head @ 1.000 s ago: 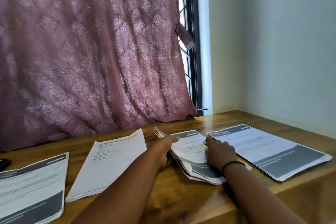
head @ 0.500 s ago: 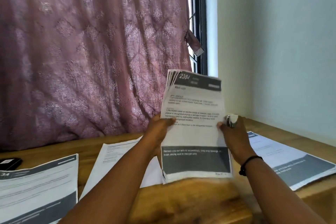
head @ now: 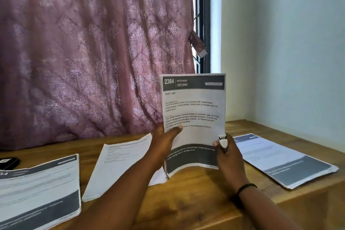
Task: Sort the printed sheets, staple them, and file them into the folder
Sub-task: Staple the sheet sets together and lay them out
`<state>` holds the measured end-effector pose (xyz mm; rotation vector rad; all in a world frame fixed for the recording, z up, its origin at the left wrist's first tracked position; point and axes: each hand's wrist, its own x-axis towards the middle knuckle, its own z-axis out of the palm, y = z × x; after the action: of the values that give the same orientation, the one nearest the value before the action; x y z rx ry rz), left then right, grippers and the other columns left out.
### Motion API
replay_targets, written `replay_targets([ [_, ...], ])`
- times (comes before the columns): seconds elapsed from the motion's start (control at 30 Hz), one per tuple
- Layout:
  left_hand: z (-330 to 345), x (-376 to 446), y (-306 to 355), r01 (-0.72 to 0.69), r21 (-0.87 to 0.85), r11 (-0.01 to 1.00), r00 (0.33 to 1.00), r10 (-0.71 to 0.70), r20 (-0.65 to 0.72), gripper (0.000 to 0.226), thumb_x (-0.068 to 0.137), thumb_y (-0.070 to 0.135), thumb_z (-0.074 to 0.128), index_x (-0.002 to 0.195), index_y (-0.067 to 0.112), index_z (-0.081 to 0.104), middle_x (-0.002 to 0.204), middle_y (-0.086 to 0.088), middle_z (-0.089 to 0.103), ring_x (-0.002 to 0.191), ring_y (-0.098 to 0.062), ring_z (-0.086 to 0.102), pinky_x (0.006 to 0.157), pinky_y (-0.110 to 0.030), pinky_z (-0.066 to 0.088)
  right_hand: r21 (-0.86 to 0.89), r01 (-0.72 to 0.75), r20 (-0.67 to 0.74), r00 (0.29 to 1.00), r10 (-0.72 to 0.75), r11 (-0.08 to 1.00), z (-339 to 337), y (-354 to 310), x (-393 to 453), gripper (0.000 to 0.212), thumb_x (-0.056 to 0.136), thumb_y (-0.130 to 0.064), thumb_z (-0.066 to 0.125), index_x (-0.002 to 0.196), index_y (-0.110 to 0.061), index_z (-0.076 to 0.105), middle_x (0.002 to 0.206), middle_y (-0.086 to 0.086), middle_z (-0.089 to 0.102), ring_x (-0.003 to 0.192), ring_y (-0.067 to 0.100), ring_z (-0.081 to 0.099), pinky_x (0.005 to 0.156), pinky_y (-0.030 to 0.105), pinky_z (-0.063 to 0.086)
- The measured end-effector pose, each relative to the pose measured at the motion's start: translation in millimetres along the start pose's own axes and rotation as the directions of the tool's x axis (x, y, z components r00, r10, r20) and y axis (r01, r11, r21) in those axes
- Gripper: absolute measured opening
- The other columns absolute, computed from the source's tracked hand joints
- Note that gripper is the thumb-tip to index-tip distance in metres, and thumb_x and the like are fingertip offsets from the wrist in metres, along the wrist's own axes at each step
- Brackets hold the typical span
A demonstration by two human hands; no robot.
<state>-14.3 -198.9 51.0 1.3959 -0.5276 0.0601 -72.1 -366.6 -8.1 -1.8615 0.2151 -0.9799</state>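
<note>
A wooden tabletop (head: 196, 192) fills the lower part of the view, its grain warm brown, set into the corner of a room. Behind it hangs a mauve patterned curtain (head: 89, 52), with a dark-framed window (head: 200, 24) showing at its right edge; a pale wall (head: 289, 43) closes the right side.

Both hands hold a stack of printed sheets (head: 194, 117) upright above the tabletop, its lower edge just over the wood. The left hand (head: 164, 142) grips the stack's left edge with the thumb across the front page. The right hand (head: 227, 157) pinches the right edge and also holds a small metal stapler (head: 223, 143).

Three other lots of paper lie flat: a pile (head: 39, 190) at the left, a single white sheet (head: 119, 164) beside it, and another pile (head: 283, 158) at the right. A small black object (head: 9, 162) rests at the far left edge.
</note>
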Motion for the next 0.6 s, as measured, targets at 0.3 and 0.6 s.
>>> replay_targets([
  [0.3, -2.6, -5.8, -9.7, 0.096, 0.130, 0.987, 0.993, -0.085, -0.086, 0.022, 0.097, 0.034, 0.050, 0.116, 0.024, 0.054, 0.111, 0.005, 0.063, 0.098, -0.015, 0.061, 0.087, -0.031, 0.049, -0.300, 0.064, 0.193, 0.981, -0.005, 0.952, 2.1, -7.3, 2.2, 0.038, 0.096, -0.015, 0.051, 0.133, -0.025, 0.044, 0.122, -0.003, 0.063, 0.101, 0.020, 0.062, 0.073, 0.020, 0.043],
  [0.6, -68.1, -15.9, 19.1, 0.099, -0.125, 0.987, 0.947, -0.132, -0.292, 0.017, 0.100, 0.022, 0.047, 0.112, 0.024, 0.059, 0.109, -0.001, 0.068, 0.096, -0.024, 0.064, 0.087, -0.040, 0.053, -0.344, 0.085, 0.070, 0.995, -0.064, 0.935, -12.7, -70.4, 4.8, 0.035, 0.093, -0.016, 0.053, 0.126, -0.029, 0.054, 0.096, -0.001, 0.061, 0.101, 0.028, 0.061, 0.074, 0.031, 0.038],
])
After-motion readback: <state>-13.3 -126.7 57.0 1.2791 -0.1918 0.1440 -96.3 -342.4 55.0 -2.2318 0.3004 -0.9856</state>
